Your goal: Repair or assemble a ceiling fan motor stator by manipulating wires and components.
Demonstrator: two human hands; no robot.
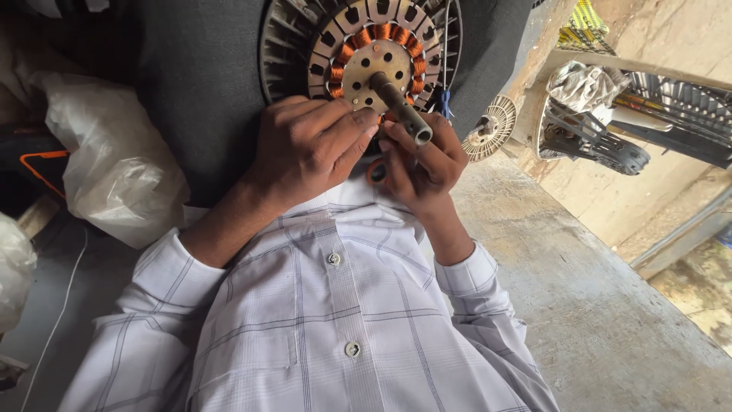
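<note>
Far left of the stator [358, 46] lies a crumpled white plastic bag [114, 160], soft and creased, on a dark floor with a thin white cord [57, 320] trailing below it. A dark grey cloth [198, 84] spreads between bag and stator, and the stator rests on it, just above the person's lap.

The stator is a round disc: a dull steel ring of slotted laminations outside, a ring of glossy copper coils [381, 34] within, and a brassy drilled plate at the centre. From that plate a steel shaft [400, 107] rises, a plain tube with an open end; its long axis points out of the disc toward the camera and slightly right.

The left hand [309, 149] lies curled over the stator's lower edge, fingers bent and pressed close together at the foot of the shaft; what it pinches, if anything, I cannot tell. The right hand [423, 168] sits just right of it, nearer the shaft's open end, its fingers folded narrow against the tube and seemingly around an orange loop [375, 172]. Both hands touch each other below the shaft.

Right of the stator, a smaller disc [488, 130] leans against a rough concrete ledge [579, 267], with scrap metal parts [610, 122] beyond.
</note>
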